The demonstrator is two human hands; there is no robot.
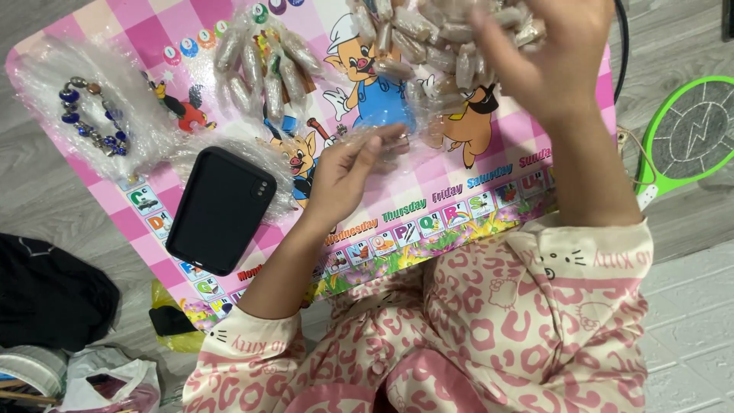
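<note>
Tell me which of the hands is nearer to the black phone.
Left. The left hand hovers just right of the black phone; the right hand is far off, up at the pile of wrapped pieces.

Two heaps of small clear-wrapped beige packets (264,65) (443,38) on the pink table; black phone (220,209), screen down.
</note>
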